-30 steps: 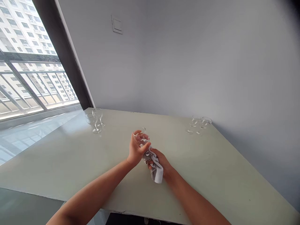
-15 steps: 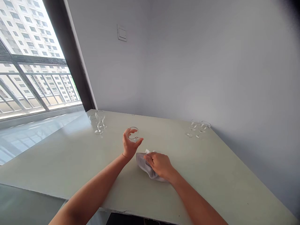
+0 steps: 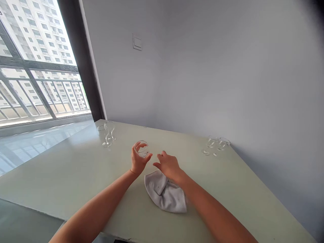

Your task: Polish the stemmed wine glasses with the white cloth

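Note:
My left hand (image 3: pixel 138 160) is raised above the pale green table (image 3: pixel 222 192), shut on a clear stemmed glass (image 3: pixel 141 149). Its fingers wrap the bowl, and the stem is hidden by the hand. My right hand (image 3: pixel 169 166) is open and holds nothing. It hovers at the upper edge of a crumpled grey-white cloth (image 3: pixel 164 193), which lies on the tabletop. Further off, two stemmed glasses (image 3: pixel 106 134) stand at the far left of the table, and two more (image 3: pixel 216 145) stand at the far right.
The table's far corner meets a grey wall (image 3: pixel 192 74) with a light switch (image 3: pixel 137 42). A dark window frame (image 3: pixel 87 64) and railing (image 3: pixel 40 91) stand at the left, before a glossy floor (image 3: pixel 32 145). The table's near edge runs below my arms.
My right hand has let go of the cloth, which now lies spread on the table. My left hand still holds the glass, now apart from the cloth, and the view has tilted slightly.

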Tool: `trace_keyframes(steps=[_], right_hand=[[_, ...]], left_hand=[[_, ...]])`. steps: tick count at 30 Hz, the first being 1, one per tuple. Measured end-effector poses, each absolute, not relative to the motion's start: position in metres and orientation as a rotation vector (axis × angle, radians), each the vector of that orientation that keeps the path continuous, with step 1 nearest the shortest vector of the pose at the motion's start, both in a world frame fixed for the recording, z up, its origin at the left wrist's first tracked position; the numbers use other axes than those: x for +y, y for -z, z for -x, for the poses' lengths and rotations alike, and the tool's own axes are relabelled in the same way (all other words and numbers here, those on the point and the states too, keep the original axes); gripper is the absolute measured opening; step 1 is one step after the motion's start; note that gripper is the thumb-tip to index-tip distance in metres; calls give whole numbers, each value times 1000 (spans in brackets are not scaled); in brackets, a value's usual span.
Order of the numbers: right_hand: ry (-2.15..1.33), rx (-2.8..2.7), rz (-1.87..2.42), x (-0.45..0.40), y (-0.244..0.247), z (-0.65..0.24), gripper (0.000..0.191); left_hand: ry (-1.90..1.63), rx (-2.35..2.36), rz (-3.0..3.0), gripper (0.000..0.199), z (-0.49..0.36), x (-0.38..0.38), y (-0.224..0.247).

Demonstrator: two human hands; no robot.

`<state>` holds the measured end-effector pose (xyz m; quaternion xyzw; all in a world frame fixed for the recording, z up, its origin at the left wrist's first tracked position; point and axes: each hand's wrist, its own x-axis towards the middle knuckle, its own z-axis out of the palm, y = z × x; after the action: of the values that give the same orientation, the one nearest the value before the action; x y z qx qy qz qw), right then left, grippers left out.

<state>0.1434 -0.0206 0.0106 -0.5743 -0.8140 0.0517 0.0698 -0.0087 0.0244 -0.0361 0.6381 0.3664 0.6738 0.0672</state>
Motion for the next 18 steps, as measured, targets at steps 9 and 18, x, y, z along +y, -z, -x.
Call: trace_keyframes(steps=[9, 18], right_hand=[[-325, -2207, 1693, 0, 16, -119, 25], [-138, -1614, 2243, 38, 29, -252, 35]], left_hand=[[-1666, 1098, -2022, 76, 3, 21, 42], [-1229, 1265, -2010, 55, -6, 28, 69]])
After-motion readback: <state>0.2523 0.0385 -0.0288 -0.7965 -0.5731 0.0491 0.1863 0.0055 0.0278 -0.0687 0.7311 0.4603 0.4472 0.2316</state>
